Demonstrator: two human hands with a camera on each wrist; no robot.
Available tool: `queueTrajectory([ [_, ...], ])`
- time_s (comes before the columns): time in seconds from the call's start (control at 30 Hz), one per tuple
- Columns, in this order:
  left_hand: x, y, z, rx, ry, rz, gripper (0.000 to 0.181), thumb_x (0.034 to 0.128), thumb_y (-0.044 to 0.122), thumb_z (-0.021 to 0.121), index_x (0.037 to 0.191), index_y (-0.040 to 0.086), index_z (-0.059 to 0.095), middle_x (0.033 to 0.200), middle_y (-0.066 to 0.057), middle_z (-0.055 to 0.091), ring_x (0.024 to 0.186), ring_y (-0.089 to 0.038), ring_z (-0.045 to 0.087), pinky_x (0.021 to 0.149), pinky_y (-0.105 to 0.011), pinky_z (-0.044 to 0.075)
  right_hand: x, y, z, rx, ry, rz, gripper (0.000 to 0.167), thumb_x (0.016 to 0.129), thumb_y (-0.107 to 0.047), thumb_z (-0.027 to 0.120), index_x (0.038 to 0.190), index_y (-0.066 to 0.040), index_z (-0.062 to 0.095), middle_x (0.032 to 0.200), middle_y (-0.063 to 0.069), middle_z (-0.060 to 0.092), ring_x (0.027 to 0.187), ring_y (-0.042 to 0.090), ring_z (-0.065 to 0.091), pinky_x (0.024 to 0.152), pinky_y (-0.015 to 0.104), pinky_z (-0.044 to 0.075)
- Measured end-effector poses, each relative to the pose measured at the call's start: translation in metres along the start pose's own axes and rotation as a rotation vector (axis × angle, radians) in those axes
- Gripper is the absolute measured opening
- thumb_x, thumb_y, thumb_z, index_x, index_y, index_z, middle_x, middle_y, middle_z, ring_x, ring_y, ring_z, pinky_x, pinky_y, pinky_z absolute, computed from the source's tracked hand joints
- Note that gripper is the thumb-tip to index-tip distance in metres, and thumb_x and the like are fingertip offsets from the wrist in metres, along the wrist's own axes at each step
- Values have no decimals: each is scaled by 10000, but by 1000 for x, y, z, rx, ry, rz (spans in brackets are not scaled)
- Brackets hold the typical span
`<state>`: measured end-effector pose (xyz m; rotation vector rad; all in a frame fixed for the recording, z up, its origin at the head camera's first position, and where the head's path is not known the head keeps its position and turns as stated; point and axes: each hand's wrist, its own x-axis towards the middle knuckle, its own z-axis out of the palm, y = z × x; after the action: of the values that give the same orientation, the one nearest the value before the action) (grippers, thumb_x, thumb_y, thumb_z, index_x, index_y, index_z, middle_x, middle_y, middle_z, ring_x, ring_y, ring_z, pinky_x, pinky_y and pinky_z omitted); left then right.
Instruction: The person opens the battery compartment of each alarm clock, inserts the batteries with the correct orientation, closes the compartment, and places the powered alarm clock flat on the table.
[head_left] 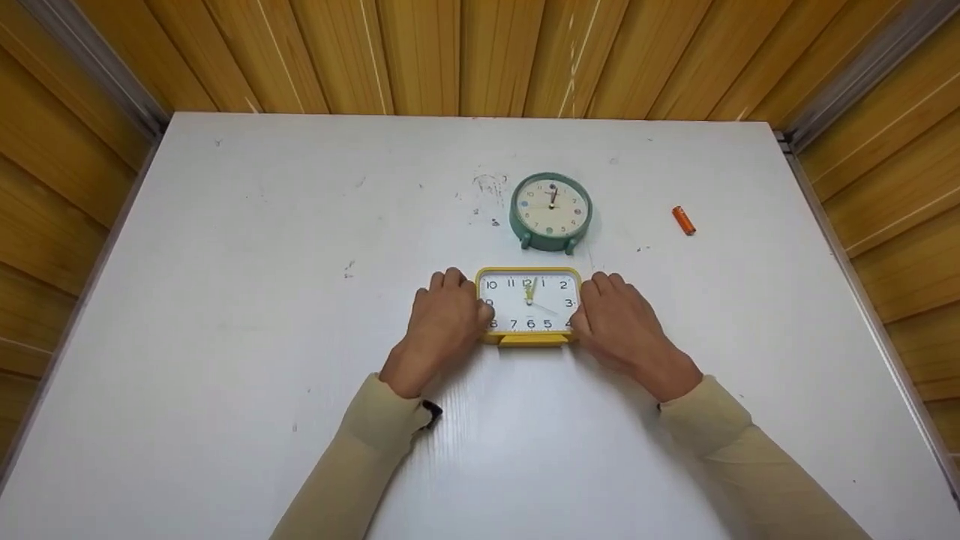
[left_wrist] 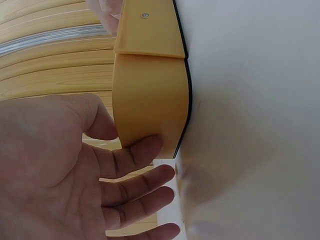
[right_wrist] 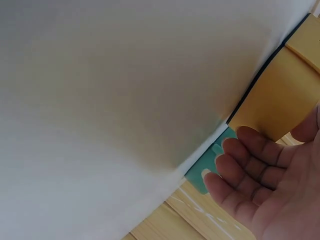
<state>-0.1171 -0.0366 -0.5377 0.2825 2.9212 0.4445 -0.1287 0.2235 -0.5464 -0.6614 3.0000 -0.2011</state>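
Note:
A yellow rectangular alarm clock [head_left: 517, 307] lies face up on the white table, its dial with black numerals toward the head camera. My left hand [head_left: 444, 319] holds its left end, with the thumb over the dial's edge. At the opposite end my right hand [head_left: 621, 324] grips the clock in the same way. In the left wrist view, the thumb and index finger of the left hand [left_wrist: 60, 165] touch the yellow casing [left_wrist: 150, 100]; the other fingers extend beside it. The right wrist view has the right hand [right_wrist: 272, 192] at the casing's corner [right_wrist: 275, 90].
Just behind the yellow clock lies a round green alarm clock [head_left: 551, 214], its feet toward me. An orange battery [head_left: 683, 220] rests farther right on the white table [head_left: 225, 300]. Wood-patterned walls [head_left: 420, 56] border the table at the back and sides.

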Motion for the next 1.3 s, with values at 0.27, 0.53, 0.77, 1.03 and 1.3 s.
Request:
queueTrajectory([
  [0.27, -3, -6, -1, 4, 21, 1, 414, 1089, 274, 497, 1202, -62, 710, 1221, -150, 596, 1100, -296, 524, 943, -479, 514, 6, -7, -4, -17, -45, -1, 288, 989, -169, 384, 1057, 61, 543, 954, 152, 488, 916, 339, 458, 823, 469, 434],
  [0.53, -9, -25, -2, -28, 78, -13, 380, 1067, 235, 491, 1154, -59, 716, 1181, -166, 609, 1068, -325, 549, 899, -509, 526, 17, -25, -3, -14, -41, -16, 275, 978, -174, 409, 996, 59, 553, 907, 150, 489, 879, 339, 468, 823, 479, 458],
  [0.77, -18, -50, -9, -41, 92, -44, 342, 1060, 215, 491, 1127, -58, 686, 1134, -186, 579, 1012, -343, 508, 840, -517, 511, 37, -49, 3, -11, -69, -31, 341, 984, -191, 394, 1077, 79, 578, 965, 175, 527, 928, 352, 492, 878, 488, 475],
  [1.03, -22, -76, -15, -43, 107, -81, 379, 1062, 225, 484, 1176, -83, 672, 1223, -250, 592, 1082, -402, 540, 848, -567, 523, 58, -77, 4, -2, -95, -7, 397, 1023, -215, 399, 1152, 106, 592, 1047, 201, 574, 985, 352, 518, 930, 488, 490],
  [1.3, -23, -97, -21, -89, 117, -116, 434, 1064, 253, 450, 1232, -86, 664, 1261, -259, 584, 1147, -433, 533, 882, -592, 507, 72, -98, 6, -72, -75, -41, 350, 1046, -194, 441, 1123, 103, 607, 1014, 195, 579, 967, 345, 542, 901, 472, 518],
])
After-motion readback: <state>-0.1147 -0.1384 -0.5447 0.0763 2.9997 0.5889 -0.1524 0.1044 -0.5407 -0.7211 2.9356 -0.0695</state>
